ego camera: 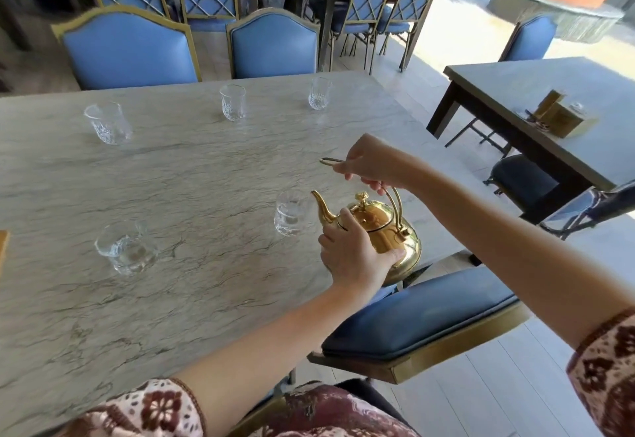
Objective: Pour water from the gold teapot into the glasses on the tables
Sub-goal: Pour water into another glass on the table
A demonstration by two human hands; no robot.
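Status: five glasses stand on the marble table (pixel 171 168). The two near glasses, near-left glass (pixel 125 247) and near-right glass (pixel 291 213), appear to hold water; this is a judgement from the level lines visible in them. The three far glasses, far-left glass (pixel 108 123), far-middle glass (pixel 233 102) and far-right glass (pixel 319 93), look empty. By that reading the near row is served and the far row is left, as is any glass on the other tables; a small glass may stand on the right-hand table (pixel 515 79), but it is too small to confirm.

Position of the gold teapot (pixel 381 230): it sits at the near right edge of the marble table, roughly upright, spout (pixel 322 208) pointing left toward the near-right glass and just beside it. No stream is visible.

Contact: the right hand (pixel 369 165) is above the pot, its fingers (pixel 376 186) curled closed around the top of the arched handle (pixel 395 203). The left hand (pixel 354 254) is on the near side of the body, fingers (pixel 343 222) spread against the shoulder near the lid (pixel 364 213), thumb pressed on the lower wall. Whether the base rests on the table cannot be determined.
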